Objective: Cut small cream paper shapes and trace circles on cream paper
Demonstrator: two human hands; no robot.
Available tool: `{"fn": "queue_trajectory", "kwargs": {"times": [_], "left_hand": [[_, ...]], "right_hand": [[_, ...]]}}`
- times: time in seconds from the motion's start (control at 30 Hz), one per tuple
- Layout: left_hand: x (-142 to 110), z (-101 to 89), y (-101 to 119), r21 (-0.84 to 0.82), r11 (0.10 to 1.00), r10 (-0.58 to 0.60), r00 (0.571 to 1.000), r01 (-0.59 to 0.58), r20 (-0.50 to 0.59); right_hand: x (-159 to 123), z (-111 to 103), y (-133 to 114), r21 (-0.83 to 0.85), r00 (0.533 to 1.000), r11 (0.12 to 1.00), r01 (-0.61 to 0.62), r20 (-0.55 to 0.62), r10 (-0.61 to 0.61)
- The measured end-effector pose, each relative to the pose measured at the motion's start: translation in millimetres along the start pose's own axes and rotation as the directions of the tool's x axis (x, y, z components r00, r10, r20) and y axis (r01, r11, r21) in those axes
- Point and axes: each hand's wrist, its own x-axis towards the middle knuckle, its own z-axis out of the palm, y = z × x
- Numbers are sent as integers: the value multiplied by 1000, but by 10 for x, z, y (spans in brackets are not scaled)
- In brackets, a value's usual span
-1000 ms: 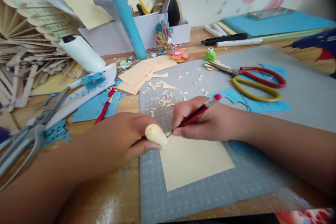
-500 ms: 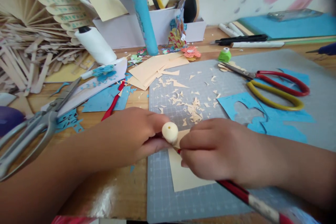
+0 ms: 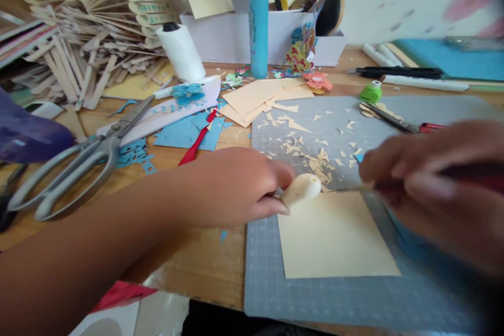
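Observation:
My left hand is closed around a cream-coloured piece with a smooth rounded end and a small yellowish spot at its tip. The rest of that piece is hidden in my fingers. At the right, blurred by motion, my right hand grips a dark red pencil, its thin point directed left at the cream piece but apart from it. Under the cream piece, a square of cream paper lies on the grey cutting mat. Small paper scraps are scattered just beyond.
Grey-handled scissors lie at left beside blue paper. Red-handled scissors are partly behind my right hand. A blue tube stands upright before a white box. Wooden sticks pile up behind a white thread spool.
My right hand has drawn away to the right and up with the pencil. The cream piece in my left hand has tilted rightward. The view has shifted, and more of the paper square shows.

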Motion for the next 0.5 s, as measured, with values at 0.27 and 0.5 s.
{"fn": "queue_trajectory", "kwargs": {"times": [0.27, 0.5], "left_hand": [[-5, 10, -3, -34, 997, 65, 998, -66, -15], [21, 17, -4, -32, 996, 77, 996, -78, -40]], "right_hand": [[807, 240, 242, 137, 801, 914, -382, 542, 254], [1109, 270, 326, -76, 832, 984, -159, 526, 175]]}}
